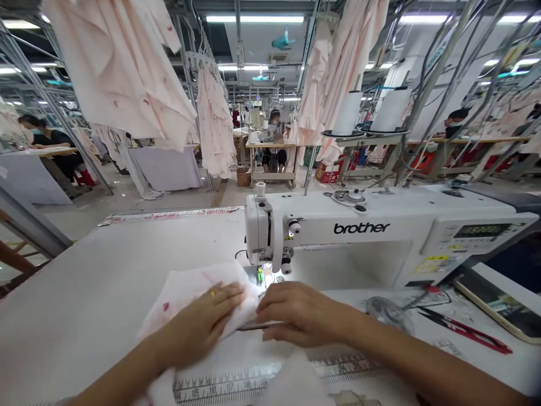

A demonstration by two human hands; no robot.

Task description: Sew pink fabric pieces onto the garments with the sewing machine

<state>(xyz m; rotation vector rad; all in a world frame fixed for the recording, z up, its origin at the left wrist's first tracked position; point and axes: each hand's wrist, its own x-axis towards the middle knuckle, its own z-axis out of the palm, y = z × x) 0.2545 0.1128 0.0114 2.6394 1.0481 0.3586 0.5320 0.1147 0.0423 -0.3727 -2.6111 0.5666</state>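
Observation:
Pale pink fabric (186, 287) with small red marks lies bunched at the left of a white sewing machine (329, 225), its edge close to the lit needle area. My left hand (207, 316), a ring on one finger, rests flat on this cloth with its fingers stretched out. Just in front of the needle, my right hand (291, 313) has its fingers curled and pressed together at the cloth's right edge. A thin dark strip shows between the hands; I cannot tell what it is. Another pale piece of cloth (296, 383), blurred, is at the front edge.
Red-handled thread snips (469, 330), a phone (499, 304) and a clear round object (389, 313) lie at the right. A ruler strip (228, 386) runs along the front. Thread cones (349, 113) stand behind the machine. Pink garments (122, 73) hang above; other people sit farther back.

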